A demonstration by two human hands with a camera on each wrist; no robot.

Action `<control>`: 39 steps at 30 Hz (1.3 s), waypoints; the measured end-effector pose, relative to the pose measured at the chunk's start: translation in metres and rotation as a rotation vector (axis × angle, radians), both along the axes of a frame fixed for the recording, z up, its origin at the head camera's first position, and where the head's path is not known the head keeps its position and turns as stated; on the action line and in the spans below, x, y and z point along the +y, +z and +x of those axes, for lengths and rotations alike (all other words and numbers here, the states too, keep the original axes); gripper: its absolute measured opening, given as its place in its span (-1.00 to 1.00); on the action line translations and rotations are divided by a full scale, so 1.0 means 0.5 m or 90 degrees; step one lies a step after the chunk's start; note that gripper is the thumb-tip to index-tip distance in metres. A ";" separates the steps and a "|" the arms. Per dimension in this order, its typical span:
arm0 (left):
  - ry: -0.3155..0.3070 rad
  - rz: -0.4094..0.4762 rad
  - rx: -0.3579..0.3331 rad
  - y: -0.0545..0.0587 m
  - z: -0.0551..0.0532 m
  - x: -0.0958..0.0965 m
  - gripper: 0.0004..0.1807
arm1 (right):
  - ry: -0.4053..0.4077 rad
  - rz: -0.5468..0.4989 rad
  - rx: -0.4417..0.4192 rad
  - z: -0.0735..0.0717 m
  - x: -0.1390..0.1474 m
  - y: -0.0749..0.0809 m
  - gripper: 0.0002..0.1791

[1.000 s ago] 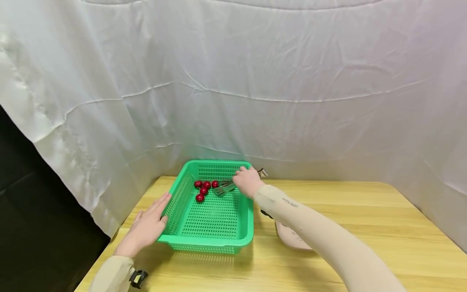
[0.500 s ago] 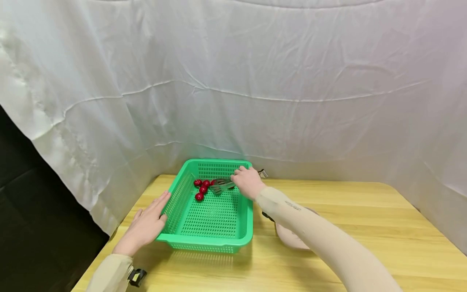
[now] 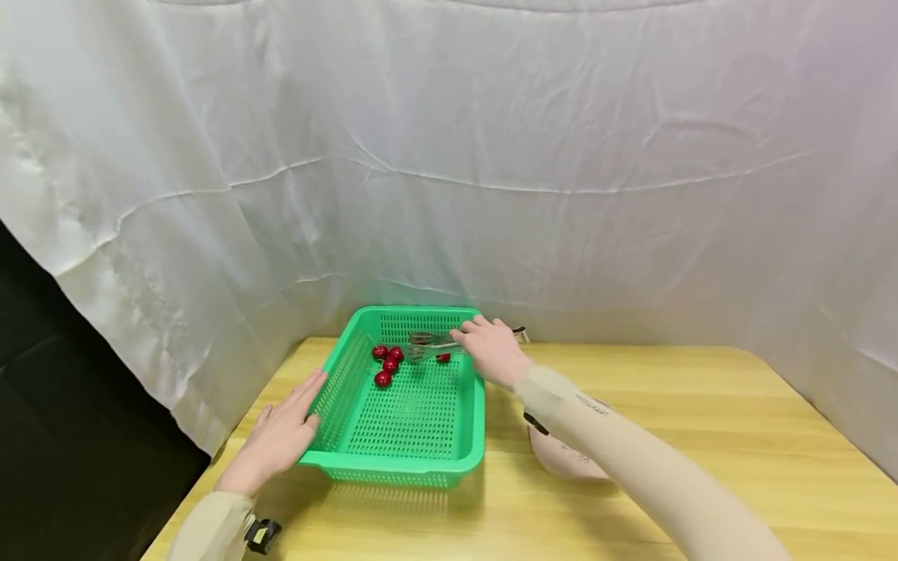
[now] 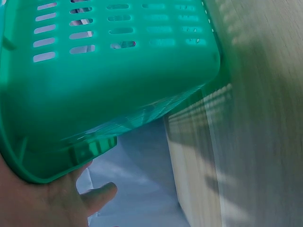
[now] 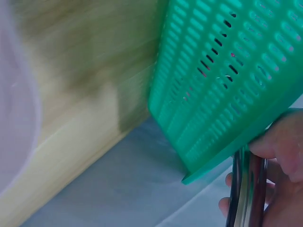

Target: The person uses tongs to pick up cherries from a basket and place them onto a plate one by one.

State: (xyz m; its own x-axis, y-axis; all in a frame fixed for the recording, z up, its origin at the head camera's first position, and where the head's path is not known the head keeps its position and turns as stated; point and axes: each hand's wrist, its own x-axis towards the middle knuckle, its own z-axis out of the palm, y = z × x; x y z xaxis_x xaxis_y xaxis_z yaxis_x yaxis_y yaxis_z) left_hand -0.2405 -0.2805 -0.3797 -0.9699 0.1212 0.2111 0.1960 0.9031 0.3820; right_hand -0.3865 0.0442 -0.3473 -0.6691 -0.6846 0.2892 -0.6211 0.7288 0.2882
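My right hand [image 3: 494, 352] grips metal tongs [image 3: 443, 348] by the handles over the right rim of a green plastic basket [image 3: 393, 463]. Slotted tips of the tongs lie inside the basket; a reddish tint shows at them, but whether a cherry is between them I cannot tell. In the right wrist view, thumb and fingers close round the tongs' handles [image 5: 245, 194]. Several red cherries [image 3: 390, 365] cluster at the basket's back left, and one cherry [image 3: 443, 358] lies by the right wall, partly hidden. My left hand [image 3: 277, 436] rests with straight fingers along the left rim.
A pale pink dish [image 3: 561, 458] stands right of the basket, partly hidden under my right forearm. The wooden table [image 3: 701, 405] extends to the right. A white curtain [image 3: 449, 195] hangs directly behind the table and basket.
The tongs and right hand first shifted slightly left to the rightmost cherry of the cluster, then drew back right. That cherry is gone from its spot. The left hand stays at the rim.
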 end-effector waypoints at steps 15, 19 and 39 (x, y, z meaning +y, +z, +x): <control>0.001 -0.004 -0.001 0.000 0.004 0.004 -0.30 | 0.008 -0.116 0.021 0.019 0.059 -0.014 -0.47; 0.001 0.001 -0.002 0.003 0.003 0.003 -0.30 | 0.012 -0.130 0.031 0.028 0.069 -0.009 -0.45; 0.007 0.008 -0.010 0.001 0.000 0.003 -0.31 | 0.037 -0.198 0.057 0.066 0.141 0.007 -0.43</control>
State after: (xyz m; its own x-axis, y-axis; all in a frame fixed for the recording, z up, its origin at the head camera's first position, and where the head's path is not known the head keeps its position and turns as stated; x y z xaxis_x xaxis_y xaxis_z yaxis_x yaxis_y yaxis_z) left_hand -0.2404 -0.2792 -0.3791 -0.9745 0.1075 0.1967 0.1794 0.9001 0.3971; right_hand -0.3533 0.1146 -0.3439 -0.5932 -0.5909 0.5467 -0.6468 0.7542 0.1133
